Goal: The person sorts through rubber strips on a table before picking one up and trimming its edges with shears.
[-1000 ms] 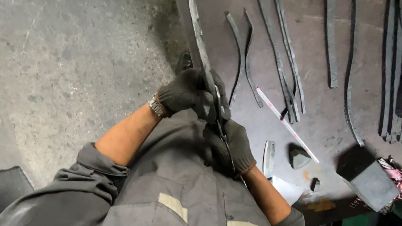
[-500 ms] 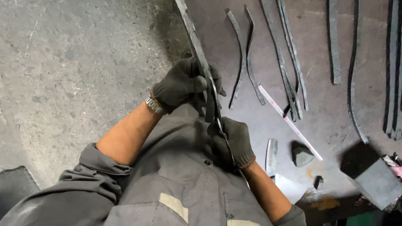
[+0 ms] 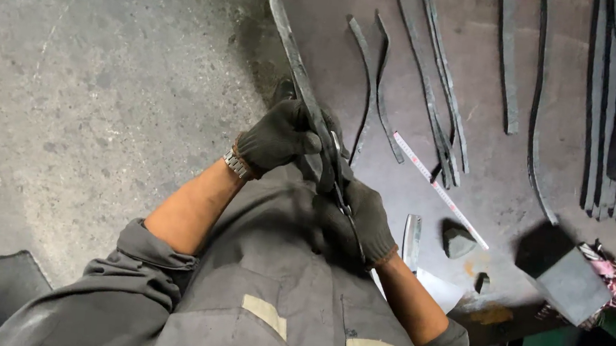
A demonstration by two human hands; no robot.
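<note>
Dark metal strip (image 3: pixel 299 73) gripped in both gloved hands — left hand (image 3: pixel 277 138) higher, right hand (image 3: pixel 364 221) lower, above the steel table (image 3: pixel 545 91).

Two gloved hands, the left hand (image 3: pixel 279 138) and the right hand (image 3: pixel 366 219), are gripping one long metal strip (image 3: pixel 297 69). One wristwatch (image 3: pixel 236 164) is showing. One measuring tape (image 3: pixel 440 190) is lying on the steel table (image 3: pixel 537 243), along with two small stones (image 3: pixel 459 242) and one grey block (image 3: pixel 569 284).
</note>
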